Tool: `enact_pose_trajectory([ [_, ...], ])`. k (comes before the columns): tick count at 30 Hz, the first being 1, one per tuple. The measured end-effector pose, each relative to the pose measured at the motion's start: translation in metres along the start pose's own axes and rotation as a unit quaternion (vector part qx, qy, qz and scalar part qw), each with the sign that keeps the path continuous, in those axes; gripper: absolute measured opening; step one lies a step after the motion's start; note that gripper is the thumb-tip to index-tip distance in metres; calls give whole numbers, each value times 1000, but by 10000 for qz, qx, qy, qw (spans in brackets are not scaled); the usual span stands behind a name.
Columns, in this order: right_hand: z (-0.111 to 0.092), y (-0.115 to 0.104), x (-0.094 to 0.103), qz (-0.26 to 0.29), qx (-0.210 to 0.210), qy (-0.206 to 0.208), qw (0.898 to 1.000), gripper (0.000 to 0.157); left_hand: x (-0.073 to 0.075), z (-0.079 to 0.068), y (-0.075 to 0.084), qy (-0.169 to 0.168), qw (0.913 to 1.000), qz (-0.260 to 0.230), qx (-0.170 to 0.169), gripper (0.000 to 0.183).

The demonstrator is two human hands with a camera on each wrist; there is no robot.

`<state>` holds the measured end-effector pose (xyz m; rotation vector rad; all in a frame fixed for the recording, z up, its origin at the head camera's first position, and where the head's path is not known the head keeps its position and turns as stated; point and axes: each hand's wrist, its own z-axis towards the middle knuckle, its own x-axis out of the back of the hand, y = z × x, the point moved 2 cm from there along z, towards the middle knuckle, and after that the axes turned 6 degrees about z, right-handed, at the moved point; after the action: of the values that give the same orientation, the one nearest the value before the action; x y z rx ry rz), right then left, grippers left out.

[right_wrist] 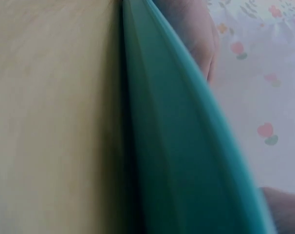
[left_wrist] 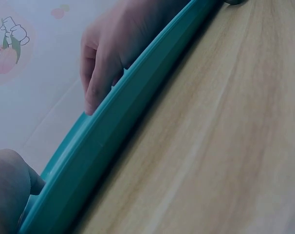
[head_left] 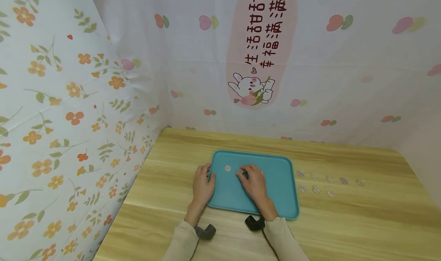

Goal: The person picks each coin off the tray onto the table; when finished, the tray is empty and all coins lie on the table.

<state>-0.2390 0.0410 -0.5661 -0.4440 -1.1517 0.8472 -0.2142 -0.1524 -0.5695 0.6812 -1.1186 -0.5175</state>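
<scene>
A teal tray [head_left: 272, 184] lies on the wooden table. My left hand [head_left: 203, 186] grips its left edge, with the thumb over the rim and the fingers at the outer side. In the left wrist view, the thumb of the left hand [left_wrist: 11, 187] hooks over the rim. Over the tray, my right hand [head_left: 254, 182] pinches a small silver coin [head_left: 240, 171] between thumb and fingertips. Another silver coin [head_left: 227, 168] lies flat on the tray, to the left of the right hand. The tray wall [right_wrist: 172, 122] hides most of the right hand in the right wrist view.
Right of the tray, several silver coins [head_left: 316, 189] lie in two rows on the table [head_left: 372, 219]. A patterned cloth [head_left: 193, 81] hangs behind the table, and a flowered cloth [head_left: 62, 146] borders its left side. Dark curved wrist pieces [head_left: 254, 223] sit at both wrists.
</scene>
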Motion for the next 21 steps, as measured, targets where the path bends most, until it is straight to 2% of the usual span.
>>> enact_pose_trajectory([
  [8,-8,4,20,553,-228,-126,9981,26,1,-2,-2,48,10000,8,52,38],
  [15,-11,10,58,834,-191,279,9959,27,1,-1,-1,-30,10000,-46,16,38],
  [21,-21,29,97,660,-243,512,9962,26,-1,0,2,1,10000,-50,-42,38],
])
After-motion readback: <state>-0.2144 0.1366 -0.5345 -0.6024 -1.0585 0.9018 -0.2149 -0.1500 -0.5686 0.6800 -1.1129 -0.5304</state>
